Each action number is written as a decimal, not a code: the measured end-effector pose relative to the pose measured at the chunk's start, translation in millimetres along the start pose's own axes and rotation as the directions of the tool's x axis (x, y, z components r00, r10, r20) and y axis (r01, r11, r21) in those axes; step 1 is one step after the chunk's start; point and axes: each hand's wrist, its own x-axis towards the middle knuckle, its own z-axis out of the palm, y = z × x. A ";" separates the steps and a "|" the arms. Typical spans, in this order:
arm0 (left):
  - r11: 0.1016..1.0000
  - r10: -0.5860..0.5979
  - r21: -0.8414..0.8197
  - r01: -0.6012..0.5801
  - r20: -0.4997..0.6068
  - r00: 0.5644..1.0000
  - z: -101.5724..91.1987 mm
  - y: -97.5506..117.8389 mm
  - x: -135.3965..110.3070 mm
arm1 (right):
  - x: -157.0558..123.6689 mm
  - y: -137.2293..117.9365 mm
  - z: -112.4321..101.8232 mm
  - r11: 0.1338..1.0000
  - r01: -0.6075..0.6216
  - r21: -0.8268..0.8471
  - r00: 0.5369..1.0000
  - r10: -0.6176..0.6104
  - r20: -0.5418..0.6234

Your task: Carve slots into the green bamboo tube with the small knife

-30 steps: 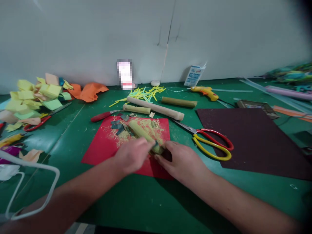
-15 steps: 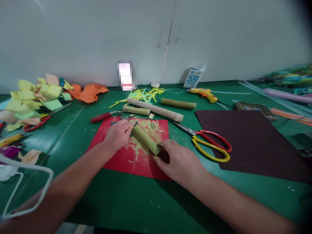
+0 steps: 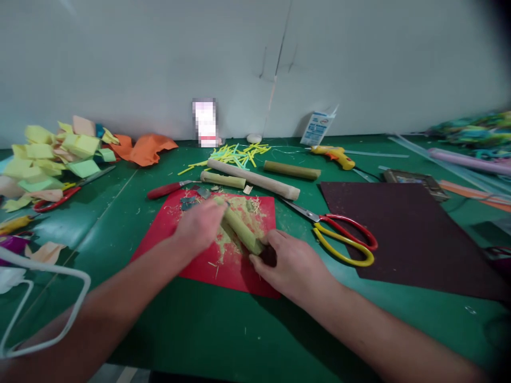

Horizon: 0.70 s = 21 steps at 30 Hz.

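Note:
A short green bamboo stick (image 3: 241, 232) lies slantwise on a red mat (image 3: 159, 236) strewn with pale shavings and small dark scraps. My right hand (image 3: 293, 265) is closed round the stick's near end and pins it to the mat. My left hand (image 3: 199, 226) is blurred; its fingers are curled against the stick's far half, and what they pinch is too small to make out.
Red-and-yellow scissors (image 3: 345, 239) and a dark brown sheet (image 3: 415, 234) lie to the right. Behind the mat are a red-handled knife (image 3: 166, 190), more sticks (image 3: 255, 178), yellow strips (image 3: 236, 154) and a glue gun (image 3: 334, 156). Paper squares (image 3: 51, 159) and a white wire frame (image 3: 43, 298) sit left.
My left hand slid from the stick's near end up to its far end, then came a little way back. My right hand has stayed on the near end.

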 end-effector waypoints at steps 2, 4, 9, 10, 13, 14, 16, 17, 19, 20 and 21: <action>0.995 0.097 0.005 -0.098 0.120 0.988 2.6 7.1 -5.3 | -0.8 -0.6 1.1 1.000 0.015 0.000 1.000 -0.015 -0.007; 0.992 0.124 0.011 -0.129 0.220 0.968 4.3 7.3 -10.2 | -1.8 -1.1 1.7 1.000 0.011 0.001 1.000 -0.011 -0.011; 0.991 -0.026 0.131 0.035 -0.072 0.997 0.6 -15.7 -6.8 | -3.1 -2.4 1.6 1.000 -0.008 0.018 1.000 0.008 0.000; 0.992 -0.009 0.122 0.016 -0.059 0.998 0.0 -15.1 -6.4 | -3.0 -2.6 1.8 1.000 -0.007 0.018 1.000 0.007 0.004; 0.995 0.088 0.040 -0.096 0.165 0.982 -0.3 -4.6 -8.0 | -2.5 -2.6 2.7 1.000 -0.004 0.028 1.000 0.004 0.007; 0.993 0.107 0.019 -0.113 0.192 0.976 -0.6 -2.4 -8.2 | -2.4 -2.6 2.9 1.000 -0.007 0.030 1.000 0.007 0.000; 0.997 0.057 0.041 -0.060 0.068 0.996 -1.5 -2.6 -7.1 | -2.5 -2.7 2.9 0.999 -0.010 0.032 1.000 0.010 -0.015; 0.998 0.003 0.056 -0.003 -0.012 1.000 -2.0 -3.8 -6.3 | -2.6 -2.9 2.6 1.000 -0.014 0.028 1.000 0.014 -0.017; 0.998 -0.021 0.054 0.022 -0.021 1.000 -2.4 -4.3 -6.2 | -2.8 -3.6 1.6 0.999 -0.024 0.025 1.000 0.024 -0.004; 0.999 0.027 0.030 -0.029 0.072 0.997 -2.3 -3.0 -6.9 | -2.8 -3.9 0.9 0.999 -0.025 0.027 1.000 0.025 0.005; 0.997 0.072 0.002 -0.074 0.156 0.985 -2.0 -0.9 -7.8 | -2.8 -4.2 0.4 0.999 -0.025 0.031 1.000 0.024 0.012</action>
